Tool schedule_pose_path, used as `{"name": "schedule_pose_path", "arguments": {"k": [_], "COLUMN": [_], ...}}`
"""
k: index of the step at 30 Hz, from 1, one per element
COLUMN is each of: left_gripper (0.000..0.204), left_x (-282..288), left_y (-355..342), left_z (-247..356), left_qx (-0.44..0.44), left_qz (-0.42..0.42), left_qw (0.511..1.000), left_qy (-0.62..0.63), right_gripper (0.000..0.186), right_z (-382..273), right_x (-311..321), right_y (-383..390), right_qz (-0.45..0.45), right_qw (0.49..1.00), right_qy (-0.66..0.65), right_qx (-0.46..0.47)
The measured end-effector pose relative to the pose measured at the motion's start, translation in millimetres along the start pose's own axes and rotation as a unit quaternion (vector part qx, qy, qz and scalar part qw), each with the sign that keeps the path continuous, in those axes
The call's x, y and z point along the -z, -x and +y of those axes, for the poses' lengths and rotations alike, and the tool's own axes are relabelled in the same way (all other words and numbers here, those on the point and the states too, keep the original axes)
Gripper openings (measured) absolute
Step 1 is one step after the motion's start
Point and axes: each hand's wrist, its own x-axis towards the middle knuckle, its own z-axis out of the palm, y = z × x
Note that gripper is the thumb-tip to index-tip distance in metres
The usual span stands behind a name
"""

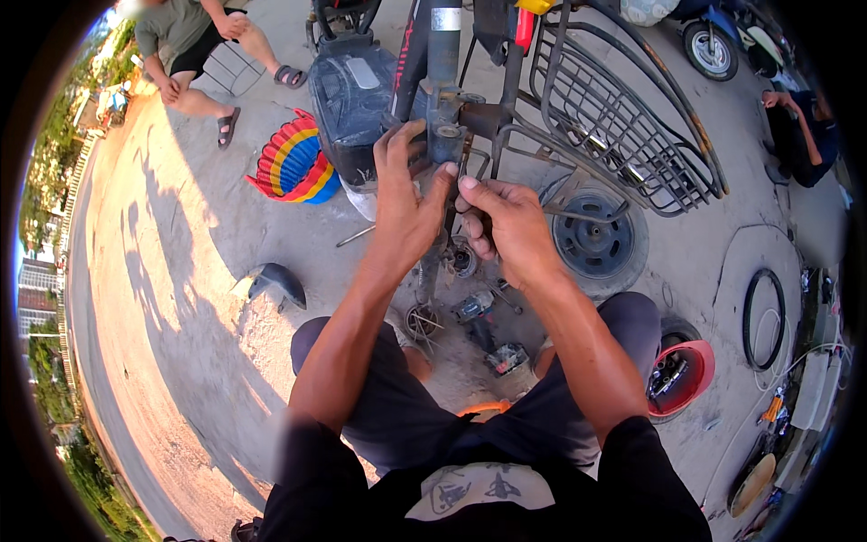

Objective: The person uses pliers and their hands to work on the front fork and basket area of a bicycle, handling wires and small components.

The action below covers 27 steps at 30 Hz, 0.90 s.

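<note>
My left hand (403,194) is curled against a grey fork tube (445,126), its fingers behind the tube and its thumb in front. Close beside that thumb, my right hand (508,221) is closed in a pinch, thumb pressed to the curled fingers. What lies in the pinch is too small to make out. The tube belongs to a partly stripped two-wheeler with a black wire basket (623,113) on the right. Below my hands, a cordless power tool (474,309) and other small parts lie on the ground between my knees.
A wheel (591,237) lies flat right of my hands. A red bowl (682,379) of metal parts sits by my right knee. Left stand a striped basket (293,163) and a dark battery-like box (357,108). A black tyre (764,318) lies far right. Two people sit nearby.
</note>
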Motion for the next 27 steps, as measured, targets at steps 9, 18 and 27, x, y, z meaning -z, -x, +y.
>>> {"name": "schedule_pose_path", "arguments": {"k": [9, 18, 27], "left_gripper": [0.046, 0.036, 0.031], "left_x": [-13.6, -15.9, -16.1], "left_y": [-31.2, -31.7, -31.9], "left_z": [-16.4, -31.2, -29.3], "left_qx": [0.309, 0.316, 0.321], "left_qz": [-0.157, -0.184, -0.19], "left_qw": [0.869, 0.806, 0.791], "left_qy": [0.353, 0.465, 0.485], "right_gripper": [0.029, 0.03, 0.031], "right_z": [-8.0, -13.2, -9.4], "right_x": [4.0, -1.7, -0.1], "right_y": [-1.1, 0.4, -2.0], "right_qz": [0.034, 0.033, 0.028], "right_qw": [0.998, 0.998, 0.998], "right_qy": [0.021, 0.031, 0.052], "right_qx": [-0.042, -0.042, -0.026]}}
